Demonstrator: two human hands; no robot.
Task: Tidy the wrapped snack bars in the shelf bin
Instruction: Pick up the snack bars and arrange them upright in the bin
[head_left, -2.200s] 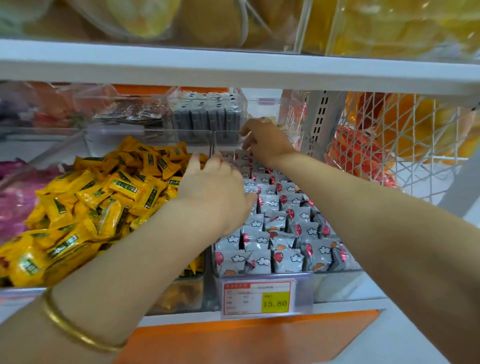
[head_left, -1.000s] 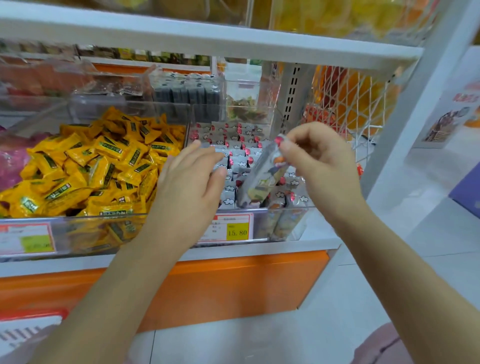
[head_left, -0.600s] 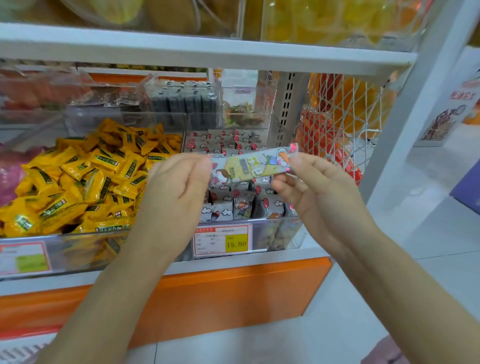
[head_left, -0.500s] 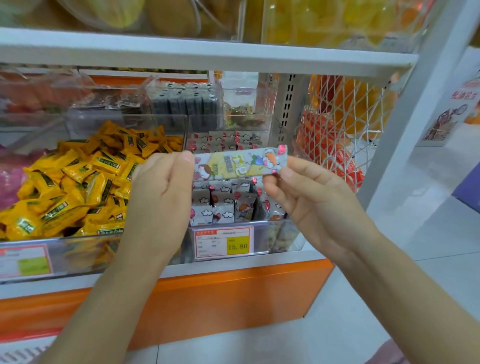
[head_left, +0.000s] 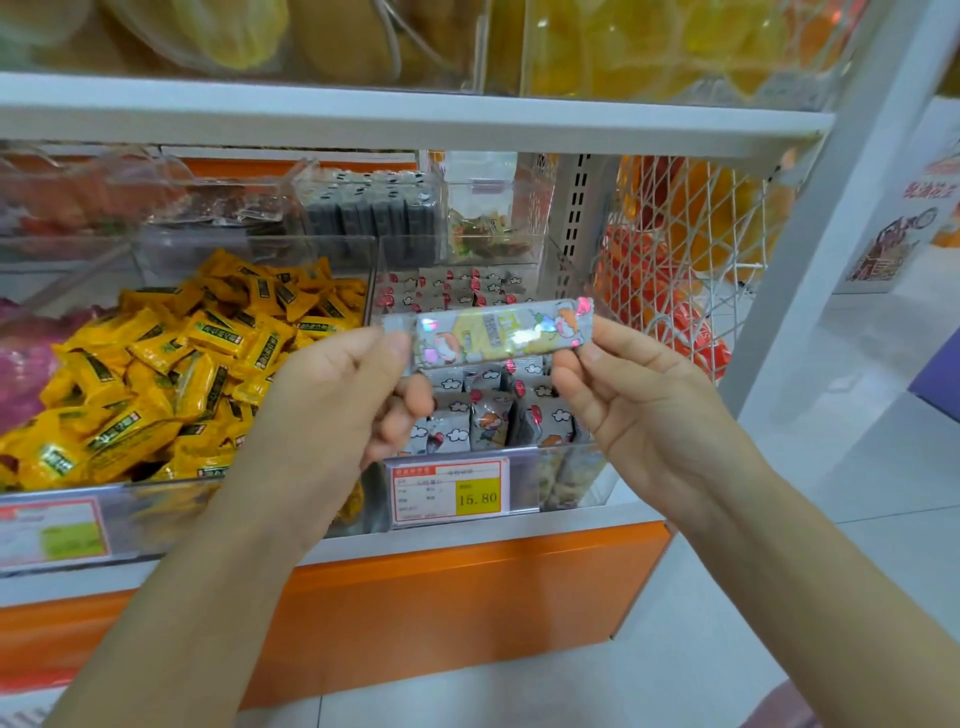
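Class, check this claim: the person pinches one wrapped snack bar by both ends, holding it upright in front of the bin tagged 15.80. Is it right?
Not quite. The head view shows the snack bar lying roughly level, not upright; the left hand pinches its left end and the right hand its right end, in front of the bin tagged 15.80.

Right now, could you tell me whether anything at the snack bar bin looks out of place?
One snack bar is outside the bin, held level by its ends between left hand and right hand; the other bars stand upright in rows.
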